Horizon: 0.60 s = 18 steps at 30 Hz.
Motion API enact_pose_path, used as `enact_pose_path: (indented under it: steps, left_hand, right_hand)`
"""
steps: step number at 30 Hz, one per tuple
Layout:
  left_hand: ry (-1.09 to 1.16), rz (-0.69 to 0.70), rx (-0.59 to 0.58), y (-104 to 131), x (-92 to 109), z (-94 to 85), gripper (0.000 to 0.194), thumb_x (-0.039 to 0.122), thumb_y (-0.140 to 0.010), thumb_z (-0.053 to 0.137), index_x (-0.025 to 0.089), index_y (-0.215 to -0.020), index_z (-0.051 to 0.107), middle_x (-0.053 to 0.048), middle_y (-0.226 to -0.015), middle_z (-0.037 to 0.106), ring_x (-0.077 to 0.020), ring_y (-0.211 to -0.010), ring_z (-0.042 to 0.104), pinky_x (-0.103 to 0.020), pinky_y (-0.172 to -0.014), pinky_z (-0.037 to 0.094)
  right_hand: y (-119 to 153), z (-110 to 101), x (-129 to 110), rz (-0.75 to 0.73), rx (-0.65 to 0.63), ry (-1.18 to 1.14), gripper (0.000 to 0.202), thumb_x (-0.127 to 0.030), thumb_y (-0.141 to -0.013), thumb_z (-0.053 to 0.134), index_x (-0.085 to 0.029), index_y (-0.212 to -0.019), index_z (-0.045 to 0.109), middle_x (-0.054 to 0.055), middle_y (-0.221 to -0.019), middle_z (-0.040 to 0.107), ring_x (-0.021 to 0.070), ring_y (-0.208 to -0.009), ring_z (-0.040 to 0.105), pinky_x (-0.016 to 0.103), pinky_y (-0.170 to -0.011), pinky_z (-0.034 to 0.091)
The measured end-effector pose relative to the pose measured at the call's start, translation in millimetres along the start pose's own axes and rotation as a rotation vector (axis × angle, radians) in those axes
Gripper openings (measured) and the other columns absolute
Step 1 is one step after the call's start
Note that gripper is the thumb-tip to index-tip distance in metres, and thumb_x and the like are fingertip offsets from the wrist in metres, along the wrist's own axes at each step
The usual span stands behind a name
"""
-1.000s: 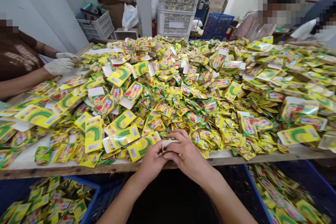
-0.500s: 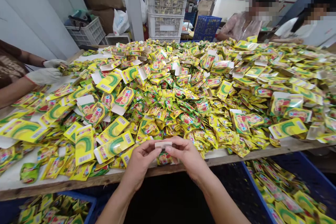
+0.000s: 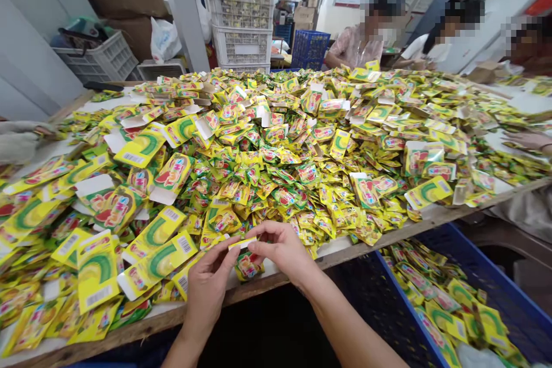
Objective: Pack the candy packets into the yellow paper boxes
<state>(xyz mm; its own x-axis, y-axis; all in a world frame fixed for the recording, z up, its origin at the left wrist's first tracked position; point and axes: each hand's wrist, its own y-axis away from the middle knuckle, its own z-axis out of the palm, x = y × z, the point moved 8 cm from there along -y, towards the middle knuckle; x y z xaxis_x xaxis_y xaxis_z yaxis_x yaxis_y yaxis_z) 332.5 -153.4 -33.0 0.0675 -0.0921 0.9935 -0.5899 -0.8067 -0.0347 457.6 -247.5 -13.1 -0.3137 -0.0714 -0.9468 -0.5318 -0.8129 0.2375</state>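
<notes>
Near the table's front edge, a small green and yellow candy box (image 3: 249, 265) with red fruit print is held between my two hands. My left hand (image 3: 207, 277) pinches its top left corner with thumb and fingertips. My right hand (image 3: 282, 252) grips the top right side, its thumb and index finger on the upper end. A narrow yellow strip shows along the box's top. Right behind my hands lies a large heap of small candy packets (image 3: 276, 175). Yellow boxes with barcodes (image 3: 161, 259) lie to the left of my left hand.
Below the table edge (image 3: 345, 261) at right stands a blue crate (image 3: 487, 267) holding filled boxes. White crates (image 3: 244, 46) are stacked behind the heap. Co-workers sit across and at the right; a gloved hand (image 3: 19, 141) shows at far left.
My view has turned to the right, so the table's contents sit further left. The white flap on the box's top end is folded down, and a yellow strip shows there. Both hands keep hold.
</notes>
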Motion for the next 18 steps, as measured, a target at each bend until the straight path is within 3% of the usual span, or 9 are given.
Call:
enact_pose_path:
  steps: [5,9,12,15,18]
  left_hand:
    - [-0.057,0.215,-0.019,1.7,20.5,1.3,0.010,0.027,-0.078,0.071,0.020,-0.085,0.070,-0.003,-0.090,0.074,-0.0187,-0.087,0.069,-0.032,-0.084,0.056]
    - [-0.142,0.358,-0.088,0.6,32.4,3.8,0.003,0.022,-0.079,0.070,0.021,-0.082,0.070,-0.003,-0.094,0.074,-0.0191,-0.089,0.069,-0.034,-0.086,0.055]
    - [-0.253,0.430,-0.145,2.1,36.8,5.9,0.013,0.021,-0.081,0.068,0.025,-0.092,0.073,-0.002,-0.095,0.074,-0.0190,-0.088,0.070,-0.034,-0.086,0.056]
    - [-0.313,0.526,-0.210,11.6,40.9,7.5,0.026,0.018,-0.082,0.067,0.029,-0.105,0.071,-0.001,-0.104,0.073,-0.0183,-0.092,0.070,-0.031,-0.087,0.057]
    - [-0.341,0.616,-0.268,22.9,39.9,9.6,0.036,0.014,-0.083,0.065,0.031,-0.115,0.066,-0.002,-0.114,0.070,-0.0174,-0.099,0.068,-0.029,-0.089,0.056]
  right_hand:
    - [0.5,-0.9,0.2,-0.116,0.040,0.027,0.019,-0.035,-0.064,0.078,-0.018,-0.070,0.071,-0.002,-0.070,0.059,0.0098,-0.051,0.056,0.024,-0.048,0.050]
    - [3.2,-4.1,-4.1,-0.219,0.078,0.161,0.013,-0.033,-0.071,0.074,-0.021,-0.073,0.071,-0.001,-0.073,0.057,0.0106,-0.054,0.054,0.024,-0.048,0.050]
    - [11.1,-2.5,-14.9,-0.396,0.086,0.364,0.007,-0.029,-0.078,0.070,-0.022,-0.076,0.071,0.001,-0.074,0.058,0.0136,-0.066,0.057,0.026,-0.060,0.051]
    - [27.6,2.1,-22.4,-0.587,0.071,0.472,0.008,-0.027,-0.084,0.065,-0.022,-0.085,0.072,0.004,-0.088,0.062,0.0167,-0.085,0.061,0.029,-0.076,0.051]
    - [44.6,-1.0,-24.3,-0.663,0.021,0.587,0.017,-0.024,-0.088,0.059,-0.024,-0.100,0.071,0.007,-0.104,0.061,0.0184,-0.097,0.060,0.031,-0.084,0.050]
